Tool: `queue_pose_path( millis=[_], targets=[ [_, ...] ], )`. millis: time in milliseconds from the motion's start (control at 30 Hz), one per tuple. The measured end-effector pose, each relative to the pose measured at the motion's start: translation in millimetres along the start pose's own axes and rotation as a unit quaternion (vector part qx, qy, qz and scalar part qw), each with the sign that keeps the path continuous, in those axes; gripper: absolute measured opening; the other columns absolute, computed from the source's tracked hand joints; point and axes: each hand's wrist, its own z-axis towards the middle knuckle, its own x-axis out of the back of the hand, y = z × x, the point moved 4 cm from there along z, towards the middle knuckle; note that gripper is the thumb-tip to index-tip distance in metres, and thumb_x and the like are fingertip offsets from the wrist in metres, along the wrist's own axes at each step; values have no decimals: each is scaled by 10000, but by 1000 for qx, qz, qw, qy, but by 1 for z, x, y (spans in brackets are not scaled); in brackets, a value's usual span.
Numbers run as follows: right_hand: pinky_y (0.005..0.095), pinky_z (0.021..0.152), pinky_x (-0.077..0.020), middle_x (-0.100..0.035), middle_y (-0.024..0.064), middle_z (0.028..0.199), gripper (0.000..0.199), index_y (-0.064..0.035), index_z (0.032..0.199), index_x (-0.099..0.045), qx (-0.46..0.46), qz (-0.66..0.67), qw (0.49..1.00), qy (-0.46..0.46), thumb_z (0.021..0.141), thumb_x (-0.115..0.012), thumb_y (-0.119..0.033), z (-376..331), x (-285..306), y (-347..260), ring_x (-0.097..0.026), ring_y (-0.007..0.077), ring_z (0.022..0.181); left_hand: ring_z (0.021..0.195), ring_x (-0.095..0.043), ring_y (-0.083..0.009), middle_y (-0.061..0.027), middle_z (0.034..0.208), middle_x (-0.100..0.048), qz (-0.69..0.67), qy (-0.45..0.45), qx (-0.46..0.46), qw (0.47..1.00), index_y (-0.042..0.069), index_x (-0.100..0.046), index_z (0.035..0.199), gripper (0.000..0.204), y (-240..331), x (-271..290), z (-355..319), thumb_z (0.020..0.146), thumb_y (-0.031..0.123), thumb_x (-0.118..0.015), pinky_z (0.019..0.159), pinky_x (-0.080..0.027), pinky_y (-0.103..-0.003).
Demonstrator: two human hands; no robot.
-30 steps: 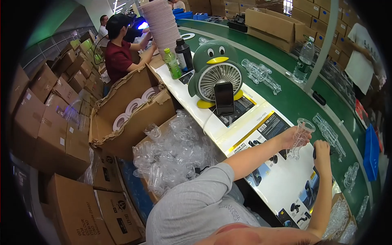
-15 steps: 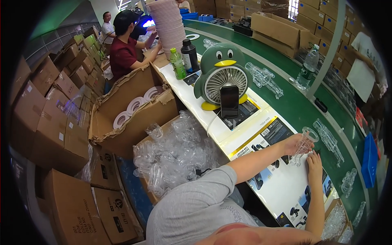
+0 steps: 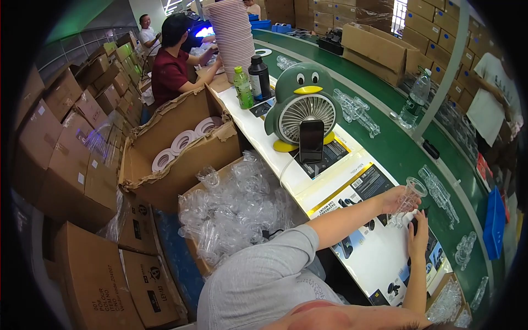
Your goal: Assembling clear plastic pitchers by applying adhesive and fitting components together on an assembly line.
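Observation:
A clear plastic part with a round flanged rim (image 3: pixel 416 187) is gripped by my left hand (image 3: pixel 392 201), the rim upward, above the cardboard-covered bench (image 3: pixel 363 269). Just below it, close to the part's lower end, my right hand (image 3: pixel 419 234) has its fingers bent around a small dark thing (image 3: pixel 413 223) that I cannot make out. On the green conveyor past my hands lie similar clear plastic parts (image 3: pixel 438 193). A box of small clear pieces (image 3: pixel 446 301) stands by my right forearm.
Left of the bench are an open carton of white rings (image 3: pixel 180 142) and a heap of clear plastic parts (image 3: pixel 236 206). A penguin-shaped fan (image 3: pixel 306 104) with a phone (image 3: pixel 312 142), bottles (image 3: pixel 243 88) and a tall cup stack (image 3: pixel 230 41) stand farther along. A co-worker (image 3: pixel 175 66) sits beyond.
My right hand has drawn slightly left and its fingers have bent; a dark thing now shows at them. My left hand still holds the clear part, nearly in place. The view has shifted slightly.

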Motion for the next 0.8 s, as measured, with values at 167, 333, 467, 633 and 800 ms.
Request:
queue_pose_path(
  millis=[167, 333, 467, 633, 800],
  targets=[
    [375, 1020, -265, -465, 167, 1238, 257, -4, 1086, -485, -56, 99, 987, 117, 833, -491, -47, -2, 2, -6, -351, 326, 1242, 750, -634, -181, -84, 891, -627, 11, 2, 6, 1000, 51, -556, 996, 213, -1, 4, 2, 884, 217, -481, 636, -535, -279],
    [369, 1026, -248, -389, 158, 1320, 320, 2, 1137, -455, -71, 172, 978, 90, 829, -502, -73, -9, -9, -29, -283, 310, 1289, 770, -628, -179, -62, 892, -630, -73, 17, -24, 997, 54, -557, 1010, 295, 11, 7, -1, 883, 314, -497, 682, -531, -300],
    [398, 1049, -198, -316, 166, 1368, 372, -7, 1156, -442, -57, 168, 984, 24, 803, -529, -87, -26, -6, -49, -196, 320, 1323, 780, -625, -187, -63, 891, -630, -83, 18, -43, 996, 49, -559, 1012, 332, 16, 9, 1, 887, 347, -481, 688, -530, -304],
    [436, 1051, -196, -295, 181, 1373, 458, -25, 1144, -450, 4, 134, 990, -32, 715, -600, -79, -47, 1, -80, -182, 369, 1317, 761, -625, -185, -77, 878, -628, -65, 32, -36, 997, 38, -555, 1007, 430, 12, 12, 1, 879, 435, -452, 671, -534, -289],
    [479, 1051, -181, -282, 180, 1377, 518, -45, 1137, -460, 48, 141, 986, -80, 658, -650, -105, -61, 1, -100, -185, 396, 1306, 765, -621, -183, -78, 884, -624, -61, 28, -31, 997, 36, -548, 1019, 434, 11, 10, 1, 881, 435, -446, 671, -533, -288]
  ],
)
